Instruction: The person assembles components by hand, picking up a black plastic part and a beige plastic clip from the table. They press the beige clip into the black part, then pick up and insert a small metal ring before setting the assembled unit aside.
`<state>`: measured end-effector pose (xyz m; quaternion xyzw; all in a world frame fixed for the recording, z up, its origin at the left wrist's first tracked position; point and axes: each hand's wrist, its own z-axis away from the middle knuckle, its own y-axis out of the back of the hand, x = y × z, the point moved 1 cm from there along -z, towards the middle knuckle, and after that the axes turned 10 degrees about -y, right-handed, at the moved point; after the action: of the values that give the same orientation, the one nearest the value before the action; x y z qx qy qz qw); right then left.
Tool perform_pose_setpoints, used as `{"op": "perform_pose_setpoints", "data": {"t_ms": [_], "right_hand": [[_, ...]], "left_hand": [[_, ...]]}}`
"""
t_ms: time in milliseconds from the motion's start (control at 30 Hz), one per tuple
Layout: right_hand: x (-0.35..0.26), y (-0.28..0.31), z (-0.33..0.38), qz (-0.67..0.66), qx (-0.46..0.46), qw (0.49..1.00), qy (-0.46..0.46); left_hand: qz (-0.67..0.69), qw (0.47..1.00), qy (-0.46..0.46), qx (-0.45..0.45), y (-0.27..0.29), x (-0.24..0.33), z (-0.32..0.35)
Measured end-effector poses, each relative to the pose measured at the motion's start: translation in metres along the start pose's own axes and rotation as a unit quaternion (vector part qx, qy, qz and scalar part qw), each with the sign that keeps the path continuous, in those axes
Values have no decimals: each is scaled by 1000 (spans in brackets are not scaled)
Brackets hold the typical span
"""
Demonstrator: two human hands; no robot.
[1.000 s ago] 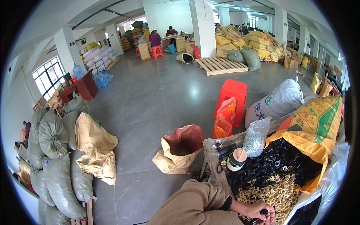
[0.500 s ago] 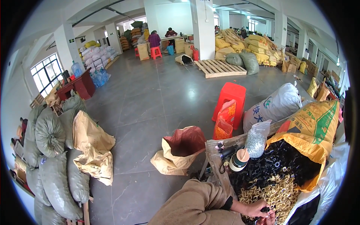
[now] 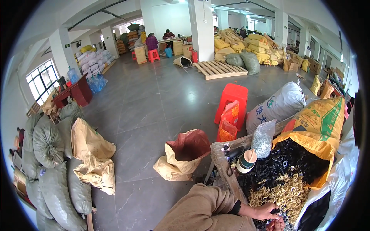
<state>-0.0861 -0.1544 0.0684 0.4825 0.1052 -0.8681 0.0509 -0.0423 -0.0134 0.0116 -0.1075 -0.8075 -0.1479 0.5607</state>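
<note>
Left hand (image 3: 263,211) is pinching a small black part (image 3: 274,211) above the right hand (image 3: 276,224).
Right hand is curling at the picture's lower edge; whether it is gripping anything cannot be told. Tan pieces (image 3: 287,191) are lying just beyond on the table (image 3: 224,169), black pieces (image 3: 287,159) are lying behind them, and a red stool (image 3: 233,98) is standing farther back.

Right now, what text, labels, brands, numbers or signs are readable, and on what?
Wording not copied here, only where it stands:
White sack: large blue characters, readable size.
Yellow sack: printed characters, some on a green band; partly readable.
Red plastic bag: yellowish print, too small.
Green sign on left pillar: too small.
</note>
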Motion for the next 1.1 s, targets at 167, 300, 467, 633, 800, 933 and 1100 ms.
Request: {"op": "perform_pose_setpoints", "data": {"t_ms": [167, 300, 467, 633, 800, 933, 1100], "right_hand": [[4, 13, 3, 123, 16, 985, 116], [47, 46, -5, 112, 41, 973, 199], [10, 30, 11, 243, 137, 940, 194], [-10, 42, 9, 338, 173, 873, 306], [-7, 48, -1, 403, 187, 823, 353], [-2, 49, -10, 442, 204, 795, 361], [3, 48, -17, 508, 201, 748, 377]], "left_hand": [[24, 999, 13, -38, -14, 16, 8], [350, 916, 162, -114, -16, 30, 9], [366, 893, 229, -126, -15, 22, -2], [398, 851, 325, -109, -16, 11, -10], [446, 813, 350, -135, -21, -4, -25], [467, 799, 357, -131, -22, -8, -28], [457, 802, 357, -143, -20, -20, -28]]}}
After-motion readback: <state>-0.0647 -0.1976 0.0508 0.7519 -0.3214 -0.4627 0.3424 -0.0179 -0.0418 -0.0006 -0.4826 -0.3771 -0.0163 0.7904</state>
